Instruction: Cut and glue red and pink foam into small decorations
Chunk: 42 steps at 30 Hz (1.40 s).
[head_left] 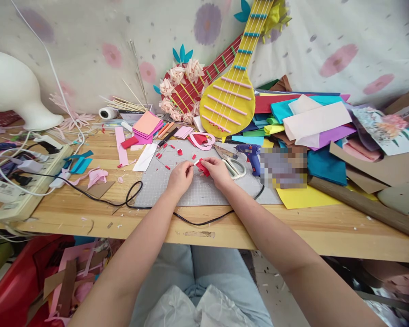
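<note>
My left hand (pixel 182 178) is pinched closed over the grey cutting mat (pixel 157 190), its fingertips at a short white stick-like piece (pixel 196 162). What exactly lies between those fingertips is too small to make out. Close beside it, my right hand (pixel 216 172) grips a small piece of red craft sheet (pixel 203 169), which meets the white piece. Small red rolls (pixel 167 167), some on thin wires, and a red scrap (pixel 180 152) lie on the mat beyond my left hand. White-handled scissors (pixel 236 169) rest just right of my right hand.
A blue glue gun (pixel 252 156) lies right of the scissors, its black cable (pixel 204 223) looping along the front. Two craft lutes, one yellow (pixel 228 102) and one red (pixel 187 86), lean behind. Coloured sheets (pixel 313 122) pile up right; a power strip (pixel 34 181) sits left.
</note>
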Tool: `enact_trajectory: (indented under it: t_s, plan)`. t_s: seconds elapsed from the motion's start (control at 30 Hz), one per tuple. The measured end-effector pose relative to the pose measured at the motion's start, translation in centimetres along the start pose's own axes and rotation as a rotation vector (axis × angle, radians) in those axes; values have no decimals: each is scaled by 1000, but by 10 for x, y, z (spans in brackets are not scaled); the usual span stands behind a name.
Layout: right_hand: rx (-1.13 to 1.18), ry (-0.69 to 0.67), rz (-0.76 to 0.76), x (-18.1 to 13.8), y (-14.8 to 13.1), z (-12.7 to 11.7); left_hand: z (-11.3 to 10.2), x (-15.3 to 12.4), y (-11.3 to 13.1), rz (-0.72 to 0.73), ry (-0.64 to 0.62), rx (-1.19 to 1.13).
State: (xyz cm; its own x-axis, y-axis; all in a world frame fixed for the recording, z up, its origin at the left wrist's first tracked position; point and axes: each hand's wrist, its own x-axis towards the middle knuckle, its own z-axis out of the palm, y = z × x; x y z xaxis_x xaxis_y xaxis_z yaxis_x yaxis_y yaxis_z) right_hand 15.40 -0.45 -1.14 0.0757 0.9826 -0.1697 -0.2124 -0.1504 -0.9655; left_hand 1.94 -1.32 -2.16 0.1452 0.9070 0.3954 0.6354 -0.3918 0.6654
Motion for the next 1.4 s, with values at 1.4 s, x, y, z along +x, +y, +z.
enact_trajectory:
  t_s: [1.4]
  plan:
    - [35,-79,-103,6,9,-1,11,4,-16,-232,-26,-519]
